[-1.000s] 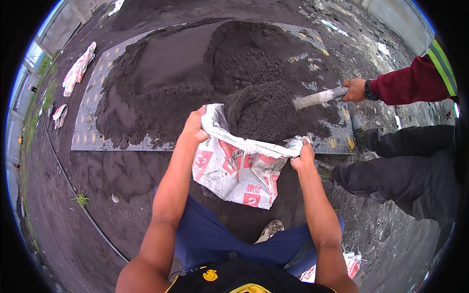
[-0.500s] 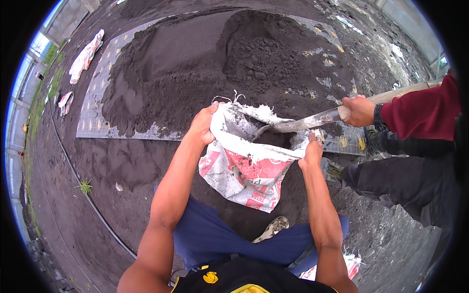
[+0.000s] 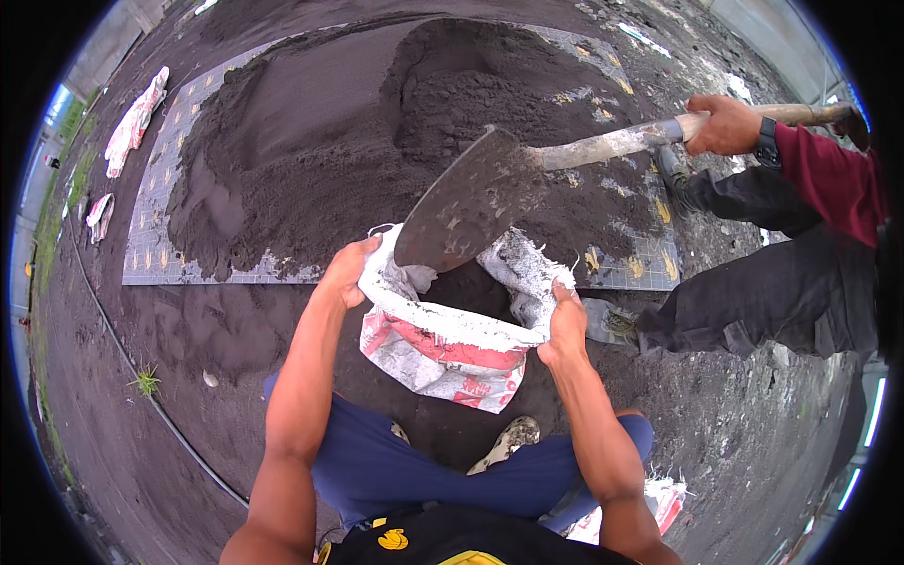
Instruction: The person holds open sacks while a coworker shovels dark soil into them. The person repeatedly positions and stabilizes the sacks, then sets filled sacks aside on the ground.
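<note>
Between my hands hangs a white and red woven sack (image 3: pixel 443 350), its mouth spread and its rim folded outward. My left hand (image 3: pixel 348 273) grips the left side of the rim. On the right side my right hand (image 3: pixel 565 325) is closed on the frayed rim. A shovel (image 3: pixel 471 200) is tilted over the opening, its blade tip at the sack's far left rim. The co-worker's hand (image 3: pixel 723 125) holds the wooden handle from the right. Dark soil shows inside the sack, though its depth is hidden.
A heap of dark sandy soil (image 3: pixel 311 132) lies on a grey patterned sheet (image 3: pixel 146 240) beyond the sack. The co-worker's legs (image 3: pixel 753 301) stand close at right. A hose (image 3: pixel 132 350) runs along the left, near crumpled sacks (image 3: pixel 138 122). Another sack (image 3: pixel 667 504) lies behind my right arm.
The co-worker has raised the shovel out of the sack's mouth and turned its blade on edge. My hands have kept their grip while the sack's opening widened.
</note>
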The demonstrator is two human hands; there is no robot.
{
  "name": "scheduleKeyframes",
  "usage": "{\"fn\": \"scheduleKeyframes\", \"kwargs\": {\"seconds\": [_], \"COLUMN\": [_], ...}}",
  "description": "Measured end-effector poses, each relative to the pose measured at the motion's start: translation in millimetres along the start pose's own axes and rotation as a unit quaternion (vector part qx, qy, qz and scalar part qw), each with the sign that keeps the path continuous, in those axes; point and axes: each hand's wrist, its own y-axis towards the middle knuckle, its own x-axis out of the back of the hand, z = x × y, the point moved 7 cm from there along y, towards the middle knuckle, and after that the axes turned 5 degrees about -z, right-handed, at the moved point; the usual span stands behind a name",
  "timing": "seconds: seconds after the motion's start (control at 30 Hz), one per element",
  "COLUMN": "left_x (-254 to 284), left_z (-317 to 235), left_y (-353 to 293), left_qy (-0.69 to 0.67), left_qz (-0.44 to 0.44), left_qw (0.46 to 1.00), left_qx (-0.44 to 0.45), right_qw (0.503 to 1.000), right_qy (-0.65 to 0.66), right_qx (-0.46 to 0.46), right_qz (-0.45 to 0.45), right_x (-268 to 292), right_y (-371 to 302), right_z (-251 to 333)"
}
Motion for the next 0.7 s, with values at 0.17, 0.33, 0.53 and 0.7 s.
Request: {"fn": "scheduleKeyframes", "kwargs": {"seconds": [0.17, 0.33, 0.53, 0.7], "left_x": [-4, 14, -15, -13], "left_z": [7, -4, -45, -25], "left_y": [8, -22, -88, -53], "left_qy": [-0.123, -0.15, -0.16, -0.212], "left_qz": [0.029, 0.003, 0.096, 0.06], "left_qw": [0.992, 0.988, 0.972, 0.972], "left_qx": [0.004, -0.029, -0.142, -0.075], "right_qw": [0.999, 0.998, 0.978, 0.987], "right_qy": [0.038, 0.032, 0.086, 0.136], "right_qx": [-0.002, 0.02, 0.022, -0.002], "right_qz": [-0.004, 0.059, 0.186, 0.089], "right_x": [0, -16, -36, -31], "right_y": [20, -8, -90, -63], "right_z": [-8, 6, 49, 68]}}
